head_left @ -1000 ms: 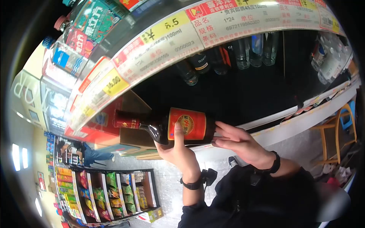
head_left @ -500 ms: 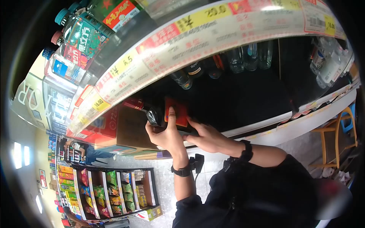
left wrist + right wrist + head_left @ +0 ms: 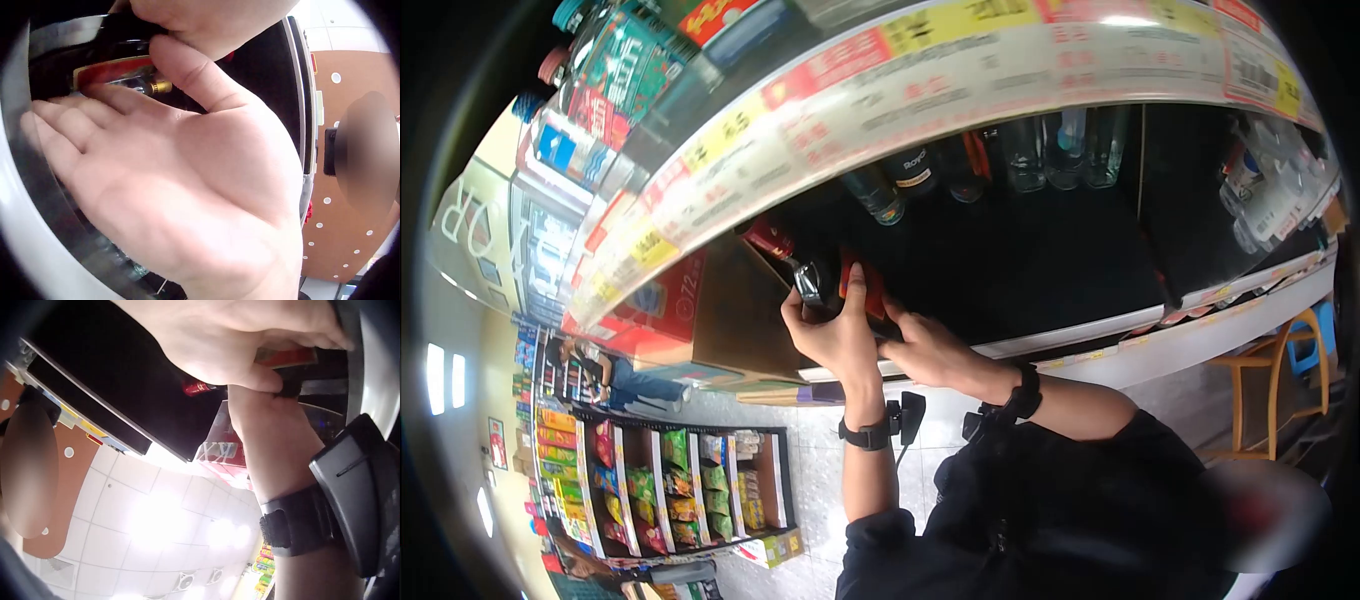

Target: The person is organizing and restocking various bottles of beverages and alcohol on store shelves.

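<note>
A dark bottle with a dark red cap (image 3: 770,239) and a red label (image 3: 863,285) lies tilted just inside the dark shelf (image 3: 1040,262). My left hand (image 3: 836,340) holds it from below, one digit across the label and another by the shoulder; the left wrist view shows the palm (image 3: 181,169) with fingers fairly straight. My right hand (image 3: 935,352) is at the bottle's base end, fingers extended and partly overlapping the left hand. The right wrist view shows the right hand (image 3: 219,340) above my left wrist. The base is mostly hidden.
Glass bottles (image 3: 1025,155) stand deeper on the shelf. A price-tag strip (image 3: 940,80) crosses above; a cardboard box (image 3: 745,325) is at left. Plastic-wrapped bottles (image 3: 1280,185) sit at right, above a wooden chair (image 3: 1268,365). Snack racks (image 3: 660,490) and people are beyond.
Both hands have moved left and up with the bottle, farther under the price strip and into the shelf. The bottle is more tilted, and its label is seen more from the side.
</note>
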The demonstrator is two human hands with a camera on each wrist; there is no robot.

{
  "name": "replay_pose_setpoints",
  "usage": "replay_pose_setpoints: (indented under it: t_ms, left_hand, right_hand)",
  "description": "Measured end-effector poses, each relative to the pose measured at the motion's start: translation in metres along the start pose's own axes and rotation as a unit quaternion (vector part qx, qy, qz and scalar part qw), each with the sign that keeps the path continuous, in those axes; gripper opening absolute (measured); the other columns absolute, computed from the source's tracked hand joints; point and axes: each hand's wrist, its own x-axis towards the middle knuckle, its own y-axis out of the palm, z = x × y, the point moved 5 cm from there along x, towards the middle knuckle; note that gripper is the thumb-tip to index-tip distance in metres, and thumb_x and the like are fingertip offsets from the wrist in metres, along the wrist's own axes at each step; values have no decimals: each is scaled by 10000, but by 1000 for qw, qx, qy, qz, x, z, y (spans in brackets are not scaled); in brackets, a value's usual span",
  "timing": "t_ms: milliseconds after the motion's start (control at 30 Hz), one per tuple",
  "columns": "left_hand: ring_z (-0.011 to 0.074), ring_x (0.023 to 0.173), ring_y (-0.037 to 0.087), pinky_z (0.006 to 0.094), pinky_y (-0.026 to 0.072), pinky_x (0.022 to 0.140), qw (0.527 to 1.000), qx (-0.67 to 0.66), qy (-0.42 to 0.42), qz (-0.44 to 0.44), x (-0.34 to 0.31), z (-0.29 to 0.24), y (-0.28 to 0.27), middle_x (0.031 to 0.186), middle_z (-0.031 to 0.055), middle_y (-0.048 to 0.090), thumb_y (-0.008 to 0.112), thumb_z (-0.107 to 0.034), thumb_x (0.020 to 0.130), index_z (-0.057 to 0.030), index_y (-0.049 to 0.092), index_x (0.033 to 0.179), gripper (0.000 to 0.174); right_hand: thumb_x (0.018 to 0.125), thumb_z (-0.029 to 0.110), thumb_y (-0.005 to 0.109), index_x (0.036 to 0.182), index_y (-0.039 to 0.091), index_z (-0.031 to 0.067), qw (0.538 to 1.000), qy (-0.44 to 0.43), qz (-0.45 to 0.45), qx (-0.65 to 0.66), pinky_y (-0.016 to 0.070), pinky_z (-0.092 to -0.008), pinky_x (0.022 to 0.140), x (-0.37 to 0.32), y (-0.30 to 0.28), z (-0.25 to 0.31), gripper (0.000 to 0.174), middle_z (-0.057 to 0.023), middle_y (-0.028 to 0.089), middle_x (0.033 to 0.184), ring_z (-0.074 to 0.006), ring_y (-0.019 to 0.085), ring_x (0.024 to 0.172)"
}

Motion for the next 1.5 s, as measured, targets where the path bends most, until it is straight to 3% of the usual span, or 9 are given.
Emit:
replay_pose_setpoints:
  t_ms: [33, 233, 533, 800, 1100, 1200, 1333, 1400, 1500]
  left_hand:
    - [158, 896, 637, 268, 518, 817, 1000, -3, 3, 2, -1, 0, -1, 1018, 125, 655, 865, -61, 747, 50, 505, 1129, 537]
    - [155, 754, 611, 298, 489, 677, 978, 179, 34, 105, -12, -24, -11, 901, 127, 666, 814, -306, 816, 90, 406, 1354, 783]
    - [358, 824, 708, 368, 523, 685, 940, 250, 24, 231, -1, -18, -24, 851, 201, 711, 709, -153, 882, 19, 583, 1089, 297]
    - [453, 890, 654, 480, 509, 744, 911, 349, 52, 213, 60, 21, 4, 896, 249, 673, 741, -252, 852, 21, 579, 1035, 366]
    - [426, 1071, 623, 450, 482, 909, 901, 353, 56, 245, 112, 47, 38, 1115, 259, 652, 738, -219, 846, 41, 617, 1160, 426]
    - [386, 1103, 630, 415, 484, 931, 905, 351, 63, 231, 113, 43, 46, 1146, 263, 658, 732, -207, 852, 50, 625, 1150, 408]
    - [243, 1094, 667, 332, 472, 945, 952, 181, -18, 244, 129, 84, 51, 1152, 198, 696, 743, -77, 840, 20, 639, 1181, 370]
    - [161, 680, 653, 285, 537, 538, 946, 197, 78, 244, 134, 91, 57, 858, 160, 679, 785, -102, 827, 123, 463, 1261, 585]
    - [160, 679, 655, 284, 549, 548, 943, 196, 120, 242, 140, 99, 62, 876, 153, 688, 789, -127, 829, 121, 478, 1218, 557]
  right_hand:
    - [860, 233, 538, 1436, 291, -144, 1000, 0, 13, 16, 442, -445, 1024, -5, -1, 6, 732, -387, 465, 1342, -458, 538, 1206]
    - [865, 177, 567, 1452, 318, -80, 994, -109, -13, 28, 465, -447, 981, -21, 8, 8, 688, -355, 555, 1253, -463, 560, 1170]
    - [792, 203, 620, 1470, 70, -172, 985, -132, 43, -107, 491, -435, 973, -22, 13, 24, 950, -497, 168, 1442, -500, 567, 1139]
    - [731, 175, 596, 1455, 107, -201, 984, -37, 92, -150, 540, -406, 851, 54, -7, 39, 951, -388, 567, 1197, -414, 644, 1038]
    - [756, 182, 576, 1507, 43, -117, 991, -5, 61, -121, 513, -378, 645, 81, -19, 45, 968, -303, 634, 989, -331, 655, 785]
    - [709, 71, 550, 1362, 352, -178, 993, -33, 25, -110, 536, -413, 846, 68, -19, 51, 726, -343, 606, 1112, -401, 648, 1003]
    - [731, 137, 590, 1342, 386, -185, 987, -126, -9, -98, 523, -408, 919, 67, -13, 38, 720, -369, 577, 1195, -420, 621, 1085]
    - [759, 193, 623, 1361, 399, -161, 991, -87, 46, -95, 506, -403, 963, 59, -16, 40, 733, -361, 563, 1244, -413, 604, 1137]
    - [879, 366, 634, 1462, 357, -23, 985, -56, 78, -143, 475, -455, 987, 42, -16, 38, 753, -332, 560, 1282, -431, 584, 1163]
